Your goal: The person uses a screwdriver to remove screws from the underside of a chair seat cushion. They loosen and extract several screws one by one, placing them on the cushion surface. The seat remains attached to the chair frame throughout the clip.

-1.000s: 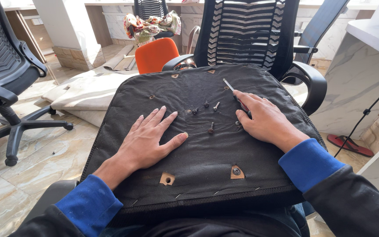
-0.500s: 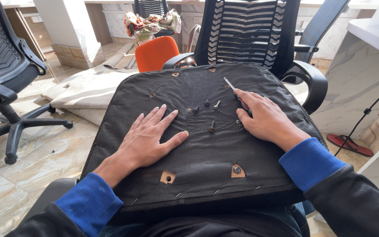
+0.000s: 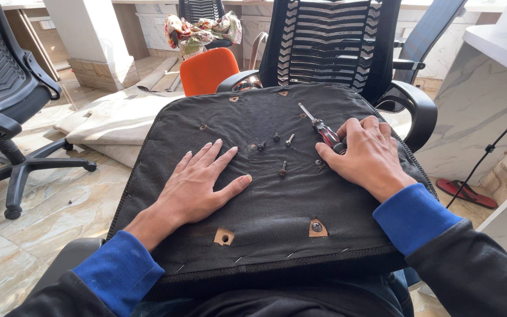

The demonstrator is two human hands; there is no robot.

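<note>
From the head camera, an upturned black fabric-covered chair seat base [image 3: 265,194] lies across the person's lap, underside up so its screw holes face them. The left hand [image 3: 198,188] rests flat on it with fingers spread, gripping nothing, seemingly to steady it. The right hand [image 3: 368,155] curls around a red-handled screwdriver [image 3: 323,129] lying on the fabric. Loose dark screws [image 3: 281,170] sit between the hands, within easy reach.

Loose screws [image 3: 281,170] on seat cushion [image 3: 265,235], between both hands.
</note>
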